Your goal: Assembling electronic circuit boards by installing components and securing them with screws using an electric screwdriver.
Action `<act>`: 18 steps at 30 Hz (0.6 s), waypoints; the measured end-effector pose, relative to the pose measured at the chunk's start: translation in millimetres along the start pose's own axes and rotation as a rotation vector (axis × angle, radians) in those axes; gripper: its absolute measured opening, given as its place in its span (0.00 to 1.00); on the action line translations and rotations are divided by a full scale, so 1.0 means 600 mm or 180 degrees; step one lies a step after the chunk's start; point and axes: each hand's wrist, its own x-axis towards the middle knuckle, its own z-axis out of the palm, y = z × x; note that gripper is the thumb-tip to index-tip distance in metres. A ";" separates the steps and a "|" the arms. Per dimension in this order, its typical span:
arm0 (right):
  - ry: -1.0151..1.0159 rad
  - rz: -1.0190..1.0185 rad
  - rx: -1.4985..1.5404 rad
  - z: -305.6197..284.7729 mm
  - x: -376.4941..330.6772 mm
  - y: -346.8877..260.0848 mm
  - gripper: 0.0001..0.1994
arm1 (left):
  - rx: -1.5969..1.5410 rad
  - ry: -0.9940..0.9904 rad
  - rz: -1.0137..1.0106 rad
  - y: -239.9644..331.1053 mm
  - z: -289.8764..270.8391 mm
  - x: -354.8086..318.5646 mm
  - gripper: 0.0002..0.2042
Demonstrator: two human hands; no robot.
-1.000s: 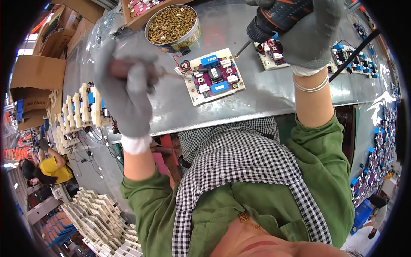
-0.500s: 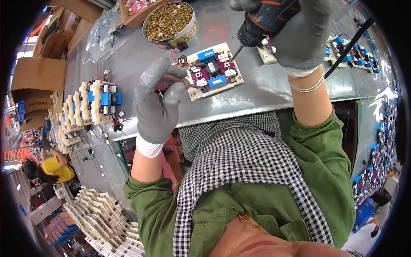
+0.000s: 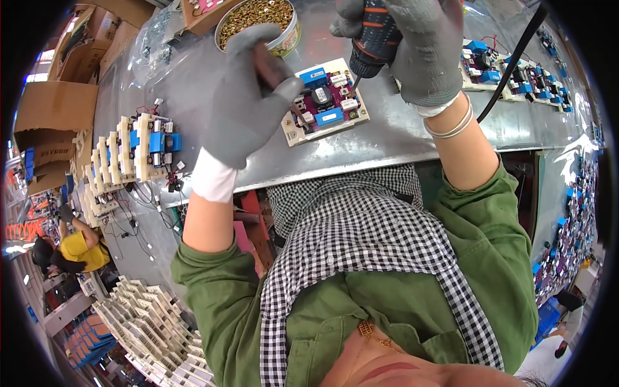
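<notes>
A purple circuit board with blue blocks and a round black part lies in a cream plastic base on the bench. My gloved right hand is wrapped round a black and orange power screwdriver, its bit pointing down at the board's right side. Whether the bit touches a screw is too small to tell. At the board's left, my gloved left hand grips a slim tool with a reddish-brown handle. Its thin dark tip reaches down over the board's left edge; the kind of tool is unclear.
Behind the board stands a round tin of brass-coloured screws. Finished-looking board assemblies stand in a row at left, with others at right. A black cable hangs at right. Cream bases are stacked lower left, near a cardboard box.
My left hand has moved up and turned, its tool now more upright over the board's left side. My right hand and the power screwdriver have shifted slightly left and down.
</notes>
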 end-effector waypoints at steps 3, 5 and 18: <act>-0.0578 -0.0482 0.0577 -0.017 0.023 0.050 0.14 | 0.0425 0.0078 0.0321 0.009 0.011 -0.014 0.27; -0.1041 -0.1096 0.1250 -0.015 0.025 0.051 0.15 | 0.0780 0.0259 0.0602 0.021 0.033 -0.061 0.25; -0.0158 -0.0162 0.0078 0.011 0.001 0.004 0.17 | 0.0745 0.0749 0.0639 0.030 0.031 -0.070 0.23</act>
